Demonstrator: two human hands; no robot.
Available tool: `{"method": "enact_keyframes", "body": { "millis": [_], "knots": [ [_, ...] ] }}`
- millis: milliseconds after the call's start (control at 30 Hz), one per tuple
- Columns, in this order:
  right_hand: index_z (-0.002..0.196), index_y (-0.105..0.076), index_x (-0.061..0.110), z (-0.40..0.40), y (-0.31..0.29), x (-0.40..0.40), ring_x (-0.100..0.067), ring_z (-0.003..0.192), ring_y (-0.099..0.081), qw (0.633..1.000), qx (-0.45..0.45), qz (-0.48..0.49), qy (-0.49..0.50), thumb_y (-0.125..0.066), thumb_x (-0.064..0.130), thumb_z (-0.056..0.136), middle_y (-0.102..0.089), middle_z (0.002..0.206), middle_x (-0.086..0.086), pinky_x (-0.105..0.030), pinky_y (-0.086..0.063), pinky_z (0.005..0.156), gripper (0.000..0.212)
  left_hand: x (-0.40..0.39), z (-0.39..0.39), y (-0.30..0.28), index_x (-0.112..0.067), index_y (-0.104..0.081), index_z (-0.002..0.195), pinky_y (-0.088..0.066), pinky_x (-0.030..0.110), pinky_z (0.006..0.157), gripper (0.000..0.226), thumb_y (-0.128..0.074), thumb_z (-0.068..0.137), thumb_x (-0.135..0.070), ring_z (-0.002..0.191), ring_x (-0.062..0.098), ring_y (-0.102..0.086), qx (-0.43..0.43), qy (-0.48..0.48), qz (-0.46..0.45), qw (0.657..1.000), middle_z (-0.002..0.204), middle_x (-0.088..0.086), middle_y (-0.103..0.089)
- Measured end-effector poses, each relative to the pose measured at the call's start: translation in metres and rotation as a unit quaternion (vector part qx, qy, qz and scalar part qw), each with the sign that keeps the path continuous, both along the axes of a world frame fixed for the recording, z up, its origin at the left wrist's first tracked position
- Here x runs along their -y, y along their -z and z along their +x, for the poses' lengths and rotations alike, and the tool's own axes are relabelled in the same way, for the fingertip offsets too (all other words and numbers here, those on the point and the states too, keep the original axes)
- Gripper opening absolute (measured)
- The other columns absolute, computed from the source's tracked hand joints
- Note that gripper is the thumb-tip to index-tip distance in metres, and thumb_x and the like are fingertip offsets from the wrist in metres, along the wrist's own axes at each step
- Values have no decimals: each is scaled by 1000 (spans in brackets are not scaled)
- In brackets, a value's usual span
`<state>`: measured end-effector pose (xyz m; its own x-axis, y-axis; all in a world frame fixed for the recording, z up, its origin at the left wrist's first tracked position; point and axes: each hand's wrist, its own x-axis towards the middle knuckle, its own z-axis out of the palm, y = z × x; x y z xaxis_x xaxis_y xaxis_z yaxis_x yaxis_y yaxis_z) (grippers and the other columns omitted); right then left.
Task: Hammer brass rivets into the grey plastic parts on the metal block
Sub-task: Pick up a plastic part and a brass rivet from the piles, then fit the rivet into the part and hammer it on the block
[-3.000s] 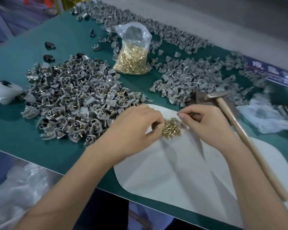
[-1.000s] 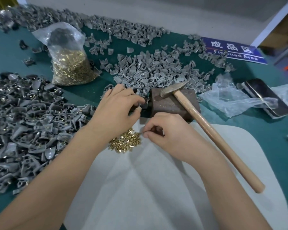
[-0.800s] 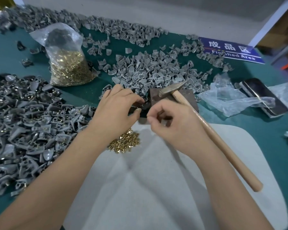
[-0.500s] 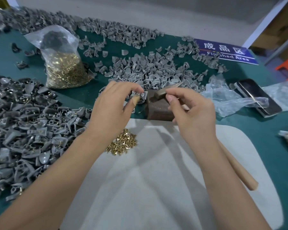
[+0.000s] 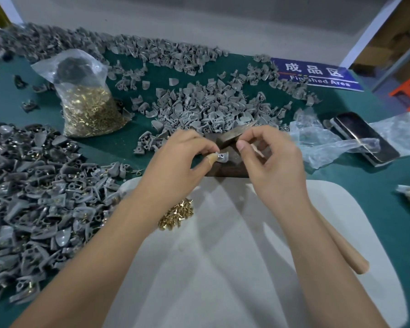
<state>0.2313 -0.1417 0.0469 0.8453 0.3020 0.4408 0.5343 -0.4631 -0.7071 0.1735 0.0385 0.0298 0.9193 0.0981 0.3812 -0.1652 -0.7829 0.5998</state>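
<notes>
Pinching a grey plastic part [image 5: 222,157] in the left hand [image 5: 175,166] over the metal block [image 5: 227,162], right hand [image 5: 272,162] now risen from the brass rivets [image 5: 176,215], fingertips seemingly nipping one, hammer [image 5: 341,245] untouched.

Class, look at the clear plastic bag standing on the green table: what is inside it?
The clear plastic bag holds loose brass rivets in its lower half. A dark shape sits above them, too blurred to identify.

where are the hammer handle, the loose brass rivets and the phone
hammer handle [image 5: 350,256], head view, wooden shaft near its end
loose brass rivets [image 5: 176,215], head view, pile middle
phone [image 5: 367,138], head view, dark screen
</notes>
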Motion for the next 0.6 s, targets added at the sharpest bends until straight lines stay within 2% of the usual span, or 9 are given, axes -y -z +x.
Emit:
{"method": "enact_keyframes", "body": {
  "millis": [67,167,233,300,367,600],
  "knots": [
    [91,-67,29,0,0,-3,-19,87,-60,1000,-22,1,-10,-70,20,91,-64,86,13,-55,-51,84,9,1,-2,2,-24,-75,106,-44,32,85,13,-69,95,-29,97,10,-49,12,-15,12,1000,93,-12,-58],
    [95,-73,32,-2,-1,-6,-20,92,-62,999,-6,-34,-11,-74,22,90,-68,87,19,-56,-47,91,11,6,-4,2,-26,-75,107,-44,33,80,14,-69,95,-31,96,11,-49,24,-42,35,998,93,-14,-58],
    [93,-75,33,-4,-1,-7,-18,95,-58,997,20,-79,4,-74,26,91,-68,88,19,-50,-42,94,6,9,-5,3,-28,-75,107,-45,34,79,15,-68,95,-32,96,11,-50,22,-51,37,998,92,-14,-58],
    [94,-75,35,-6,-1,-9,-17,99,-51,987,79,-138,38,-71,32,93,-66,95,17,-36,-31,89,5,12,-5,5,-27,-75,107,-47,35,80,14,-68,95,-30,95,11,-51,20,-57,18,998,92,-13,-59],
    [95,-75,34,-9,1,-14,-18,101,-48,977,120,-163,66,-69,35,94,-65,99,15,-33,-24,84,6,13,-5,7,-26,-75,108,-48,36,82,15,-69,94,-26,95,11,-52,19,-60,-5,998,94,-11,-60],
    [94,-76,35,-12,11,-20,-19,108,-44,983,67,-158,70,-72,37,91,-62,102,14,-36,-29,88,6,14,-5,11,-30,-74,104,-49,37,80,12,-68,94,-32,94,10,-52,17,-70,-26,997,93,-14,-61]
  ]
}}
